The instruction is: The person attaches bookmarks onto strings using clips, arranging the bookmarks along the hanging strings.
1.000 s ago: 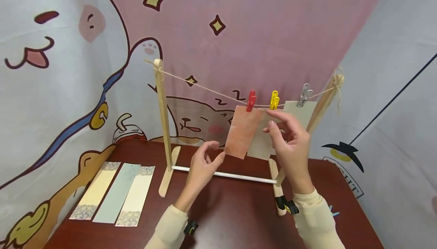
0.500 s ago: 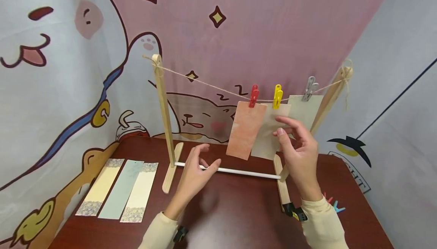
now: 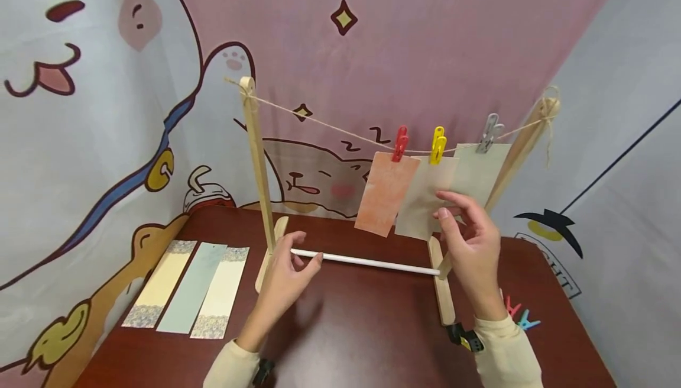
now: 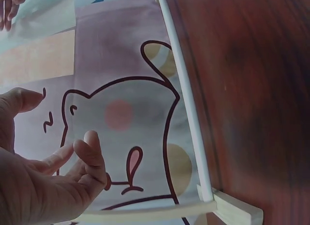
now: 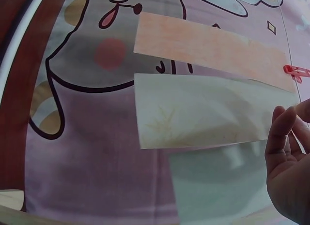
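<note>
An orange paper card (image 3: 385,196) hangs from a string (image 3: 330,124) by a red clothespin (image 3: 400,144). Beside it hang a cream card (image 3: 422,199) under a yellow clothespin (image 3: 438,145) and a pale green card (image 3: 484,166) under a grey clothespin (image 3: 488,133). My right hand (image 3: 470,237) is in front of the cream card, fingers loosely bent and holding nothing; whether the fingertips touch the card, I cannot tell. My left hand (image 3: 284,278) is near the frame's left post, its thumb and fingers apart with nothing between them.
Three long bookmark-like cards (image 3: 188,287) lie on the dark red table (image 3: 362,329) at left. A white rod (image 3: 372,263) joins the feet of the wooden frame (image 3: 259,166). Red (image 3: 512,306) and blue clothespins (image 3: 527,320) lie by the right sleeve. A printed cloth backs everything.
My left hand has left the orange card's lower corner and moved left and down. My right hand has come down from near the yellow clothespin. The view has shifted slightly.
</note>
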`<state>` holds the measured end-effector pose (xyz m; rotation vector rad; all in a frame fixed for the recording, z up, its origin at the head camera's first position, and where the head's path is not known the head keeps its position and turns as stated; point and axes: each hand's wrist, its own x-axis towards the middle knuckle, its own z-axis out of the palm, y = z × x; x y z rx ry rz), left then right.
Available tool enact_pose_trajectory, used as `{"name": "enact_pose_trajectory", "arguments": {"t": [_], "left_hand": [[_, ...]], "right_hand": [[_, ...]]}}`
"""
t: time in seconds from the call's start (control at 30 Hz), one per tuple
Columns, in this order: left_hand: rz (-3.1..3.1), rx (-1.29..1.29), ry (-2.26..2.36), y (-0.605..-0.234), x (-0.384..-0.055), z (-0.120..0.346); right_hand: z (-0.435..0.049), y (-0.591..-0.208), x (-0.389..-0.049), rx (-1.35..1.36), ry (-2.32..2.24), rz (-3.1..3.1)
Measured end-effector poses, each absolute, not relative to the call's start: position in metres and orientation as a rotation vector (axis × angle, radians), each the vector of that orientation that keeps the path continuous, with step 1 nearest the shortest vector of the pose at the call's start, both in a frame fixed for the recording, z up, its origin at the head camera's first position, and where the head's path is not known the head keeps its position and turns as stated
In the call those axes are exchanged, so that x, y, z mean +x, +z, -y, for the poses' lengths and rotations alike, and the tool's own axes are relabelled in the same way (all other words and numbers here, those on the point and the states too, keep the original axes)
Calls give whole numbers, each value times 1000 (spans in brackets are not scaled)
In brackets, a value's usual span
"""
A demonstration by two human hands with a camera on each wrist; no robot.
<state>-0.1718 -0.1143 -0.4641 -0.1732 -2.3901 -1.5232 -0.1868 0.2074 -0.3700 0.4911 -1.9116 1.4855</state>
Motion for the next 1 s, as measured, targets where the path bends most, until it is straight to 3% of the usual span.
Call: {"name": "enact_pose_trajectory", "arguments": {"t": [1.0], "left_hand": [[2679, 217, -1207, -486, -136, 187]], "right_hand": [[-235, -404, -171, 314, 1398, 1993]]}}
